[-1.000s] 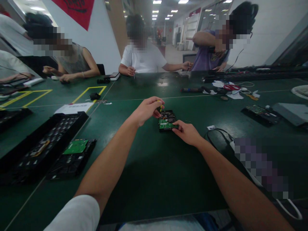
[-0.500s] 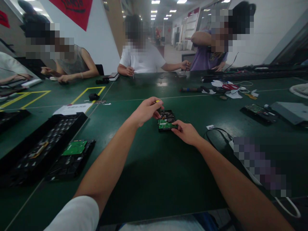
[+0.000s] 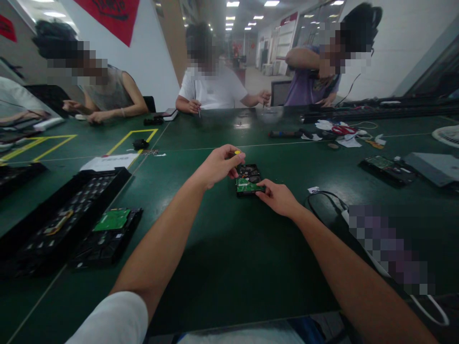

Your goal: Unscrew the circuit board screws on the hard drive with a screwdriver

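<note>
A hard drive [image 3: 253, 173] lies on the green table in front of me, its green circuit board [image 3: 246, 185] facing up along the near side. My left hand [image 3: 222, 165] is closed at the drive's far left corner, pinching a small screwdriver [image 3: 237, 153] with a yellow top. Fingers hide most of the screwdriver's shaft, and its tip cannot be made out. My right hand [image 3: 275, 195] grips the near right edge of the hard drive, with the thumb on top by the circuit board.
To the left are a long black tray [image 3: 68, 210] and another hard drive [image 3: 107, 234]. On the right lie a further drive [image 3: 387, 169], a grey metal box [image 3: 433, 167] and a cable [image 3: 328, 193]. Scissors [image 3: 344, 129] lie among scraps farther back. Several people sit across the table.
The screwdriver's yellow top has shifted slightly right and down as my left fingers moved. My right hand and the hard drive stay in place. A co-worker's hand opposite has moved left.
</note>
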`<state>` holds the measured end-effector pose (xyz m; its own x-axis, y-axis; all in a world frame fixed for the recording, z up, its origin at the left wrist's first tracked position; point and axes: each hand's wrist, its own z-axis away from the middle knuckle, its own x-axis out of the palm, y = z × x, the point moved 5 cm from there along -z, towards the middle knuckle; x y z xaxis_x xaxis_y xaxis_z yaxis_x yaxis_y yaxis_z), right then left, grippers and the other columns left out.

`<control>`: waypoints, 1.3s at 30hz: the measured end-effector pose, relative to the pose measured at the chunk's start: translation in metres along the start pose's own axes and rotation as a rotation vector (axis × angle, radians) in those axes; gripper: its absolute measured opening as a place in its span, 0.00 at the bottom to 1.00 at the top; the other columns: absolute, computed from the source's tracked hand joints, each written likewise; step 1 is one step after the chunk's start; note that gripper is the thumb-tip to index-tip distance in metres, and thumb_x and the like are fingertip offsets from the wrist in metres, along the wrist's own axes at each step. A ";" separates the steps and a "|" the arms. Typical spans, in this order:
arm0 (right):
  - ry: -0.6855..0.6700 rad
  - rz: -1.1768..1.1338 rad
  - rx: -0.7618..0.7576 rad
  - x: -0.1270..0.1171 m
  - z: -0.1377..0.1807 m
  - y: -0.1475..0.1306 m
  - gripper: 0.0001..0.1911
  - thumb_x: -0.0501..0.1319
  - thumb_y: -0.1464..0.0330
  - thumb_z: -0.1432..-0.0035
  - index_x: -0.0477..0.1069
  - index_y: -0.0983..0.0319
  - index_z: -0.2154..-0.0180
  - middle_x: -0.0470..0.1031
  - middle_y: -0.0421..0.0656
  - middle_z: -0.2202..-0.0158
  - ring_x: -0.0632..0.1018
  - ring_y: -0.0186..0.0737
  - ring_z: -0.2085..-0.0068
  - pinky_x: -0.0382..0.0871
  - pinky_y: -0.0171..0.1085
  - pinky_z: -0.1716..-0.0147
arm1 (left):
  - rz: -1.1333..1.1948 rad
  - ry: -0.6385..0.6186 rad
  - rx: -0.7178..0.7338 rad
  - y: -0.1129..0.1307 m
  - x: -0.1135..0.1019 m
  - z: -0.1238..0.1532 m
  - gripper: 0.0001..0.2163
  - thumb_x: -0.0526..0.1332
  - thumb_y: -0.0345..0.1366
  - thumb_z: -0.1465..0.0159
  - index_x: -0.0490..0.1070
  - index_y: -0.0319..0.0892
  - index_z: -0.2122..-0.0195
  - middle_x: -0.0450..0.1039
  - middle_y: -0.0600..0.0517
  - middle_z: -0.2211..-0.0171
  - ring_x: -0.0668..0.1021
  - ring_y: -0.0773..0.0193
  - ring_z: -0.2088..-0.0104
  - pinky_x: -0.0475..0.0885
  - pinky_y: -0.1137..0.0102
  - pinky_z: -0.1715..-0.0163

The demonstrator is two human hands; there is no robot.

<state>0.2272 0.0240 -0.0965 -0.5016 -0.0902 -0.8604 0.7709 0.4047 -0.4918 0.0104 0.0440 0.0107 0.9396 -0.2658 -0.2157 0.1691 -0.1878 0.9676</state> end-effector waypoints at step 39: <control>-0.001 0.000 0.014 -0.001 0.000 -0.001 0.16 0.61 0.59 0.30 0.71 0.55 0.45 0.78 0.38 0.67 0.77 0.38 0.69 0.61 0.37 0.70 | 0.024 0.019 -0.079 -0.002 0.003 0.001 0.09 0.60 0.41 0.28 0.64 0.45 0.52 0.79 0.50 0.58 0.75 0.73 0.81 0.70 0.75 0.81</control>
<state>0.2271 0.0240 -0.0956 -0.5009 -0.0915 -0.8606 0.7762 0.3924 -0.4935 0.0127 0.0431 0.0080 0.9491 -0.2509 -0.1902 0.1683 -0.1061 0.9800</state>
